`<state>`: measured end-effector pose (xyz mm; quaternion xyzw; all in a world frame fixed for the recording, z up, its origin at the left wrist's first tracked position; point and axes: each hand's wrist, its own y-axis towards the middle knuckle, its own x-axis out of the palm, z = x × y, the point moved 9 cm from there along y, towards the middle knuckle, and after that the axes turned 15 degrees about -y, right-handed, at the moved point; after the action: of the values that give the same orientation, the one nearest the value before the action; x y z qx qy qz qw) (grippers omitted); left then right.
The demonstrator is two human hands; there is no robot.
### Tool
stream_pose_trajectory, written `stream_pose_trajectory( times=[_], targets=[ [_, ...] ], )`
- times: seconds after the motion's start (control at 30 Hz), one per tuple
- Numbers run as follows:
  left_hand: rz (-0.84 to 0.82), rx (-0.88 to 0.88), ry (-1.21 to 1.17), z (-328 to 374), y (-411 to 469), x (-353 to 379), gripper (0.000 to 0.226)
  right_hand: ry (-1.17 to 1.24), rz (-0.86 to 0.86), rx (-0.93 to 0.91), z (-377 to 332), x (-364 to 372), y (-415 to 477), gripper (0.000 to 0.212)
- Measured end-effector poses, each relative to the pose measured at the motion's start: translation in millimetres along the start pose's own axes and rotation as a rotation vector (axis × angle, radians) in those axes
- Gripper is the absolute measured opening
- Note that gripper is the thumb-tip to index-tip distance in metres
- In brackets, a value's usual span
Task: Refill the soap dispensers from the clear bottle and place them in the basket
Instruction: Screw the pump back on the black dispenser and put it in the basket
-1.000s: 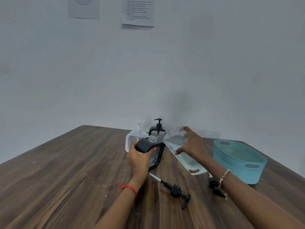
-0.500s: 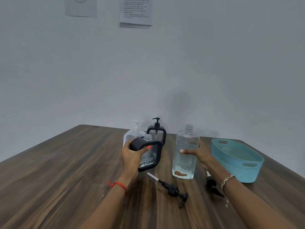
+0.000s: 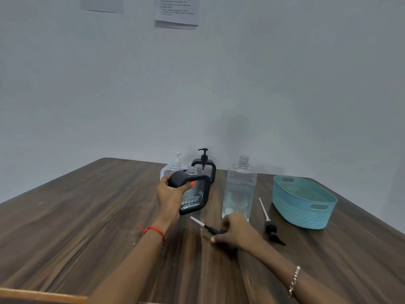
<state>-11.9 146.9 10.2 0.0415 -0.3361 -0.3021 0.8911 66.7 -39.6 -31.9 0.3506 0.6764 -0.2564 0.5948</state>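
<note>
1. Nearest the camera, the right hand (image 3: 235, 234), with a bracelet (image 3: 294, 279) at its wrist, was laid over the head of a black pump (image 3: 209, 228) lying on the wooden worktop (image 3: 87, 216). Its fingers (image 3: 220, 237) were curled down and closed round the pump's head, while the white dip tube was left sticking out towards the left. Whether the pump was raised off the wood could not be told.
2. Just beyond, the left hand (image 3: 171, 194), a red thread (image 3: 153, 230) tied at the wrist, was clamped on a black soap dispenser (image 3: 195, 194). The fingers were wrapped over its top corner and the thumb was pressed on its front. The dispenser was held tilted, with its bare neck uncapped.
3. A second pump (image 3: 270, 226) was laid flat on the worktop between the bottle and the basket, touched by neither hand.
4. The clear bottle (image 3: 240, 189) was stood upright and uncapped just behind the right hand, partly filled with clear liquid and held by nothing.
5. The teal basket (image 3: 306, 212) was set to the right, apart from the bottle.
6. Farthest back, a white dispenser (image 3: 175, 164) and another black dispenser (image 3: 203, 165), both with pumps fitted, were stood side by side near the wall.
7. Printed sheets (image 3: 176, 12) were fixed high on the wall.
</note>
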Motion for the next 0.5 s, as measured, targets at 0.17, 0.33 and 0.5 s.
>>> stream_pose_trajectory(
  times=[0.17, 0.33, 0.5],
  targets=[
    [-0.002, -0.007, -0.004, 2, -5, -3, 0.048, -0.047, -0.034, 0.015, -2, -2, 2, 0.028],
    [-0.012, -0.016, -0.003, 5, -5, -6, 0.048, -0.169, 0.204, 0.054, 10, -75, -4, 0.015],
    [-0.009, -0.022, 0.003, 6, -5, -5, 0.048, -0.206, 0.674, -0.008, 4, -176, -14, 0.012]
  ],
)
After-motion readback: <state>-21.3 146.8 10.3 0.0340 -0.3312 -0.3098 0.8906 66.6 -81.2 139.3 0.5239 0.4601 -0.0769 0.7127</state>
